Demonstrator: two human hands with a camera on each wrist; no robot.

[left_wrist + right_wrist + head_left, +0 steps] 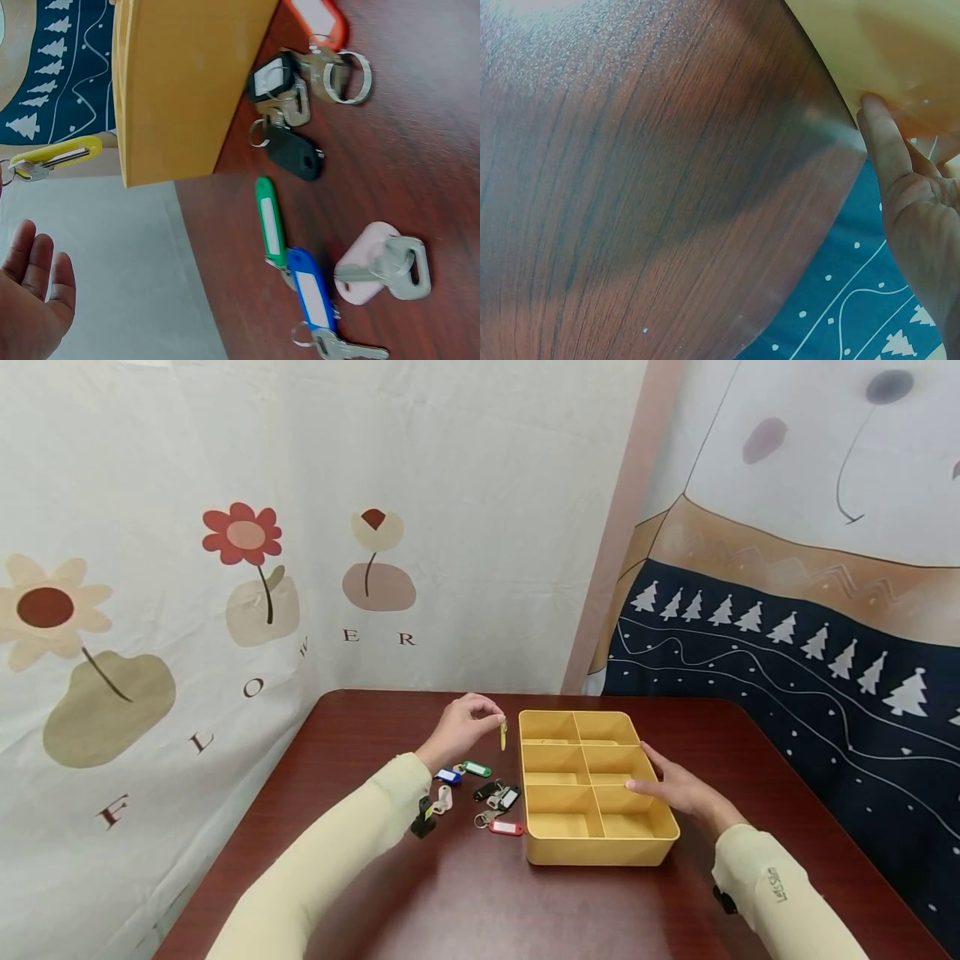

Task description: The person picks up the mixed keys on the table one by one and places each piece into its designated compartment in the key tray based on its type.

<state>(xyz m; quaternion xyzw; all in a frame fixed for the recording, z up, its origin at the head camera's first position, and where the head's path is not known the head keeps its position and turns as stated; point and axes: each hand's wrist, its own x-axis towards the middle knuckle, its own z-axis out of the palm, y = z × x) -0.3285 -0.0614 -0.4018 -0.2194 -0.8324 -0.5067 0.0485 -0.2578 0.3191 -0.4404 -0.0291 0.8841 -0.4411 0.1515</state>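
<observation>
In the head view my left hand (467, 725) pinches a ring with a yellow key tag (503, 737) hanging from it, just left of a yellow divided box (600, 852). The left wrist view shows a silver key (31, 172) beside that tag; the pinching fingertips are mostly out of frame there. My right hand (684, 789) grips the box's right wall, its thumb over the rim and its fingers along the outside. A finger (885, 139) meets the outer wall in the right wrist view. The box's visible compartments hold nothing.
Left of the box, keys with tags lie on the dark red table (420, 910): green (477, 769), blue (448, 777), pale pink (360, 281), two black, one a dark fob (294, 152), and red (506, 828) near the box's front left. Printed curtains hang behind.
</observation>
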